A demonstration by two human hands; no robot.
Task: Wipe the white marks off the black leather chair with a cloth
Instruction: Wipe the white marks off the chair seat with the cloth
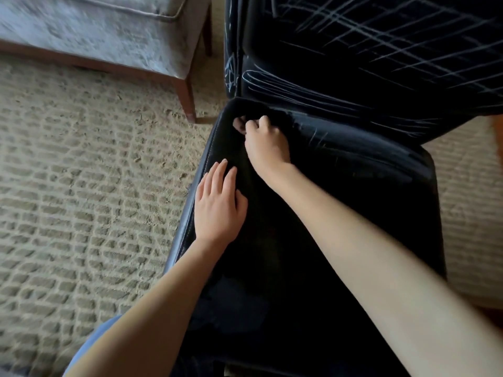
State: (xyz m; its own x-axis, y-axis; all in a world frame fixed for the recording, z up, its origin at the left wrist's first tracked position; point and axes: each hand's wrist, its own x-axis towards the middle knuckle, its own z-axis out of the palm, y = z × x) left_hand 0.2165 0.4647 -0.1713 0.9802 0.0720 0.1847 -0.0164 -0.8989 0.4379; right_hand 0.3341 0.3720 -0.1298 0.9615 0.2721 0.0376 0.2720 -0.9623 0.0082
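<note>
Your right hand (268, 142) curls round a dark soft cloth (253, 110) at the black leather chair's (381, 172) rear left corner, below its white scribbled marks (381, 31). Your left hand (217, 202) lies flat on the chair's left edge, probably steadying it.

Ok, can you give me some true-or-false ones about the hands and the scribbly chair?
1. White lines cross the chair back. True.
2. The right hand lies flat and open. False: its fingers are curled, gripping a dark cloth at the seat's back corner.
3. The left hand rests flat, fingers straight, near the left edge of the seat. True.
4. The floor is bare wood. False: it is beige carpet.
</note>
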